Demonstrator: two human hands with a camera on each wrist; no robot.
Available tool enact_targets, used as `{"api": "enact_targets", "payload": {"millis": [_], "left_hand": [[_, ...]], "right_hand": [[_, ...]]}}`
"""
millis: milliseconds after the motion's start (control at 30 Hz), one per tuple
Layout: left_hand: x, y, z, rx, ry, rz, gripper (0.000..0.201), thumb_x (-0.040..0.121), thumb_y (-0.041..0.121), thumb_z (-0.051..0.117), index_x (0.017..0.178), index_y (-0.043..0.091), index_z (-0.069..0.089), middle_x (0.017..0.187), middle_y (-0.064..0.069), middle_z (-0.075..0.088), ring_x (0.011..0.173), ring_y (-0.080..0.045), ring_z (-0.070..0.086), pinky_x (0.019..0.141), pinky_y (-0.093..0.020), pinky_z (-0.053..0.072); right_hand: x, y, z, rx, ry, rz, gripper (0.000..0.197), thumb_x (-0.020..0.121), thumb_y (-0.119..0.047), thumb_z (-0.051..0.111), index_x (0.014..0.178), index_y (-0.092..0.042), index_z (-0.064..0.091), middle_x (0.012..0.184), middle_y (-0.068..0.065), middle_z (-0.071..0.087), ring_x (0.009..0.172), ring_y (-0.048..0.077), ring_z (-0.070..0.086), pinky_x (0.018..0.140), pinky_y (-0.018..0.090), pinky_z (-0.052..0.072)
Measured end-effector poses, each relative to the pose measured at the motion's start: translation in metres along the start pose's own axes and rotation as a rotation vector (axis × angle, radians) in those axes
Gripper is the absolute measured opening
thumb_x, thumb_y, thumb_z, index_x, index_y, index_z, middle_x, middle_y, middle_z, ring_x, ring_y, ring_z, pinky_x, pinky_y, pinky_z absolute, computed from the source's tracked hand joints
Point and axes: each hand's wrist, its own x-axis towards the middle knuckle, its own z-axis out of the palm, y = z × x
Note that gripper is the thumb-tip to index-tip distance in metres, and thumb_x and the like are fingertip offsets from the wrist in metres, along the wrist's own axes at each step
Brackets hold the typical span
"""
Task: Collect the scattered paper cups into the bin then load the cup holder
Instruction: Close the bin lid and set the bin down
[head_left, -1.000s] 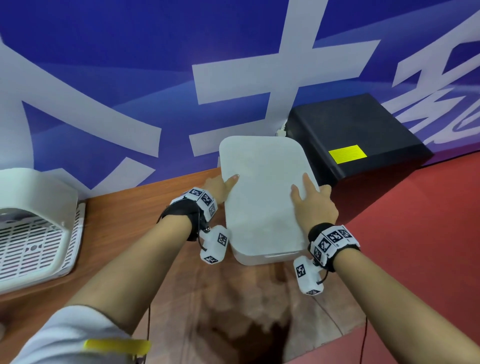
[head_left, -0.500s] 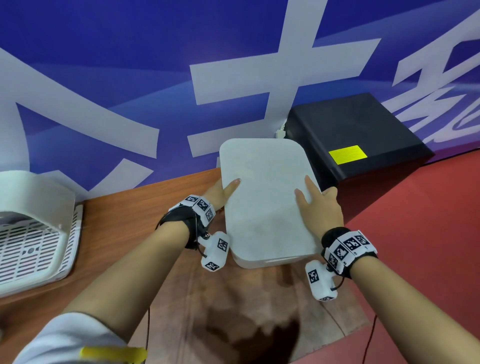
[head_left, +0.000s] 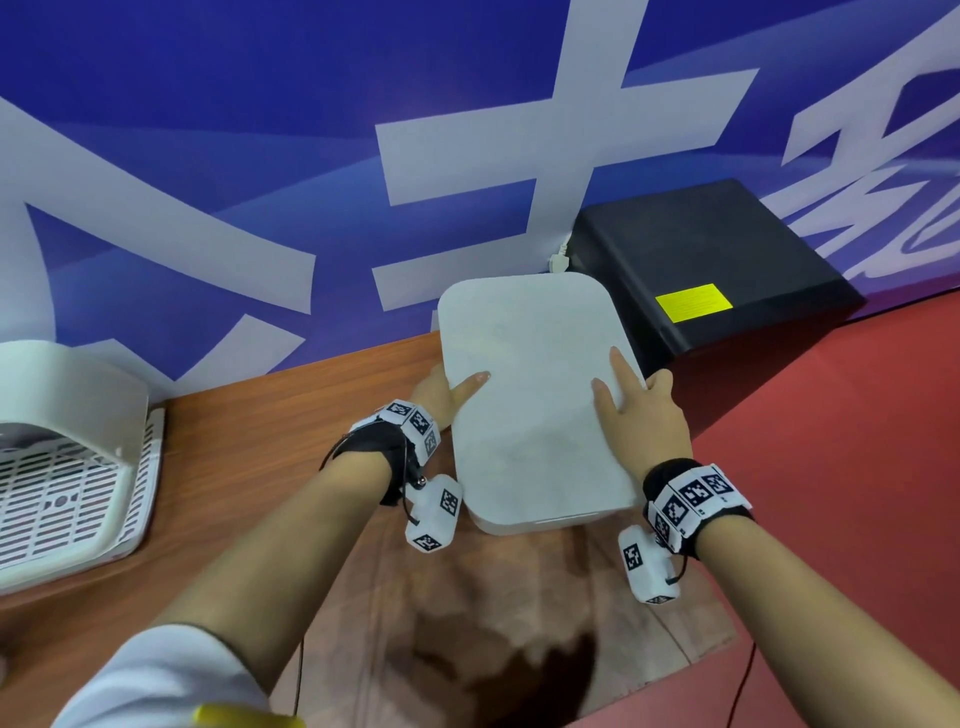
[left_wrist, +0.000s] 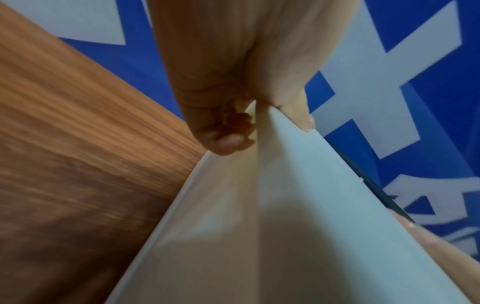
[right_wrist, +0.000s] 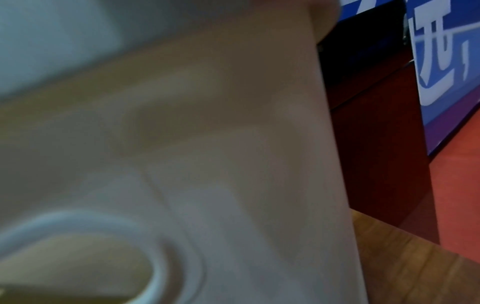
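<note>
A white bin (head_left: 530, 405) with a rounded rectangular lid stands at the right end of the wooden table (head_left: 260, 441). My left hand (head_left: 447, 389) grips its left edge. In the left wrist view the thumb (left_wrist: 298, 115) lies on top of the bin (left_wrist: 298, 226) and the curled fingers (left_wrist: 223, 142) hook under the rim. My right hand (head_left: 639, 415) rests flat on the right side of the lid, fingers straight, thumb at the edge. The right wrist view is blurred and shows the bin's side (right_wrist: 207, 144) with a round ring (right_wrist: 78, 257) low on the left. No paper cups show.
A white slotted rack (head_left: 62, 467) sits at the table's left. A black box (head_left: 701, 260) with a yellow label stands right behind the bin, against the blue banner wall (head_left: 260, 156). Red floor (head_left: 857, 467) lies beyond the table's right edge.
My right hand has slid a little back along the lid toward me. The left hand and the bin have hardly moved.
</note>
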Motion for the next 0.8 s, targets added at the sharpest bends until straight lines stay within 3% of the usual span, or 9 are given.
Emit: {"api": "enact_targets", "payload": {"millis": [100,200,267,367,467,533,667,800], "left_hand": [[-0.010,0.009,-0.003,-0.017,0.008,0.036,0.066,0.090,0.058,0.049,0.141,0.017,0.043,0.137,-0.004,0.055,0.125,-0.026,0.052,0.102,-0.034,0.041],[-0.014,0.010,0.000,-0.090,0.153,-0.023,0.087,0.086,0.053,0.060,0.152,0.016,0.017,0.147,-0.010,0.040,0.130,-0.030,0.045,0.104,-0.037,0.037],[-0.019,0.014,0.002,0.017,0.266,-0.042,0.098,0.083,0.054,0.062,0.153,0.026,-0.001,0.149,-0.013,0.025,0.131,-0.030,0.038,0.104,-0.041,0.035],[-0.018,0.016,0.003,0.519,0.384,0.189,0.076,0.092,0.053,0.047,0.153,0.032,0.006,0.158,-0.013,0.008,0.146,-0.029,0.011,0.117,-0.044,0.022],[-0.012,0.015,-0.002,0.671,0.180,0.400,0.058,0.102,0.040,0.031,0.153,0.025,0.010,0.162,-0.009,-0.004,0.149,-0.025,-0.009,0.121,-0.043,0.007],[-0.011,0.014,-0.003,0.669,0.061,0.381,0.064,0.100,0.047,0.028,0.154,0.024,0.002,0.161,-0.006,-0.012,0.147,-0.023,-0.018,0.121,-0.044,0.002],[-0.013,0.018,0.006,0.770,0.045,0.248,0.103,0.074,0.085,0.031,0.152,0.030,-0.008,0.159,0.003,-0.021,0.145,-0.019,-0.024,0.117,-0.056,-0.003],[-0.009,0.023,0.005,0.795,0.071,0.229,0.117,0.060,0.093,0.038,0.152,0.031,0.001,0.161,0.001,-0.007,0.148,-0.023,-0.012,0.117,-0.058,0.003]], "right_hand": [[0.000,-0.003,0.001,-0.038,0.010,-0.010,0.055,0.095,-0.056,0.037,0.147,-0.044,0.025,0.115,0.009,0.035,0.081,0.038,0.057,0.081,0.039,0.046],[0.002,-0.002,0.002,-0.029,0.009,-0.004,0.056,0.094,-0.057,0.037,0.147,-0.045,0.025,0.112,0.008,0.036,0.087,0.041,0.058,0.084,0.040,0.046],[0.006,0.001,0.004,-0.011,-0.015,0.022,0.056,0.093,-0.059,0.035,0.147,-0.048,0.022,0.108,0.008,0.038,0.092,0.042,0.058,0.087,0.041,0.045],[0.009,0.001,0.003,-0.009,-0.042,0.034,0.057,0.094,-0.059,0.032,0.148,-0.049,0.016,0.110,0.009,0.042,0.099,0.043,0.057,0.090,0.043,0.044],[0.005,-0.002,0.004,-0.062,-0.039,0.015,0.058,0.097,-0.055,0.029,0.151,-0.042,0.012,0.119,0.011,0.042,0.097,0.042,0.058,0.086,0.042,0.044],[0.005,-0.004,0.007,-0.081,-0.013,-0.035,0.059,0.098,-0.052,0.029,0.152,-0.035,0.014,0.126,0.011,0.040,0.099,0.039,0.058,0.084,0.042,0.045],[0.009,-0.001,0.012,-0.084,-0.009,-0.087,0.060,0.099,-0.048,0.032,0.153,-0.026,0.016,0.138,0.010,0.035,0.106,0.037,0.056,0.085,0.043,0.046],[0.013,-0.001,0.008,-0.066,-0.046,-0.068,0.061,0.099,-0.047,0.033,0.153,-0.027,0.015,0.131,0.012,0.038,0.099,0.039,0.060,0.081,0.041,0.046]]}}
